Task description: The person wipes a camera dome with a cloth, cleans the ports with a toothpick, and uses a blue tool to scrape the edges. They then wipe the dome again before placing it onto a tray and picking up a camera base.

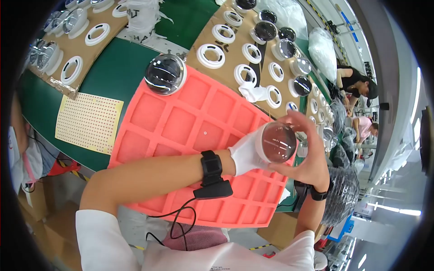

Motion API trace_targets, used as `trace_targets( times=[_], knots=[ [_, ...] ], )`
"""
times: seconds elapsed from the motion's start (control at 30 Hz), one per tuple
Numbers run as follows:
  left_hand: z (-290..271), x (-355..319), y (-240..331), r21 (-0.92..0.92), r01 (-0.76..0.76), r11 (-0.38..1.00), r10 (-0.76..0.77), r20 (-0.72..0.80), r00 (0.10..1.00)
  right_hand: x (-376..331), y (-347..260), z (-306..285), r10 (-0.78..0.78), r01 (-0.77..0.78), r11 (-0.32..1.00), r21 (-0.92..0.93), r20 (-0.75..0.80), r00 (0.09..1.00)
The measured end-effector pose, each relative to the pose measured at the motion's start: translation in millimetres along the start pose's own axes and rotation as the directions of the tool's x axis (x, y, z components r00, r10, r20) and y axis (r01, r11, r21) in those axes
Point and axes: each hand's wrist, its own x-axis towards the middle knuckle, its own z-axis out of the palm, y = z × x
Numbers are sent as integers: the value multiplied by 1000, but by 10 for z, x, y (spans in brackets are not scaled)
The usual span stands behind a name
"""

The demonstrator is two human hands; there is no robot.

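My left hand (246, 154), in a white glove, supports a clear dome cover (279, 142) with a white rim from its left side. Around the same dome curves my bare right hand (314, 153), fingers at its top and thumb at its lower edge. Both hands are over the right part of a pink foam tray (212, 220) divided into square pockets. Another dome (165, 74), dark inside with a white rim, rests on the tray's far left corner. The left fingers are mostly hidden behind the held dome.
White rings (210, 56) and several dark domes (265, 30) lie on cardboard beyond the tray. A dotted yellow sticker sheet (89, 123) is on the green table at left. A plastic bag (322, 54) and two people are at right. A black cable (183, 217) hangs from my left wrist.
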Motion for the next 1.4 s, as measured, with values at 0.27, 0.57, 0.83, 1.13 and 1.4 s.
trace_targets(
  times=[0.27, 0.57, 0.83, 1.13, 1.4],
  knots=[
    [112, -133, -122, -252, 747, 615, -599, 467, 651, 878, 2, 372, -14, 2, 997, 72, 158, 987],
    [173, -91, -81, -67, 806, 588, -697, 464, 547, 1003, 54, 530, -202, 211, 976, -60, 125, 971],
    [88, -56, -99, -174, 834, 524, -708, 455, 540, 1235, 491, -136, -30, 29, 998, 61, 14, 999],
    [-2, 84, -146, -440, 831, 341, -713, 456, 533, 1184, 2403, -724, 254, -483, 830, -279, -582, 773],
    [8, 71, -197, -506, 810, 295, -723, 436, 536, 1248, 2592, -549, 256, -406, 867, -289, -439, 861]
  ],
)
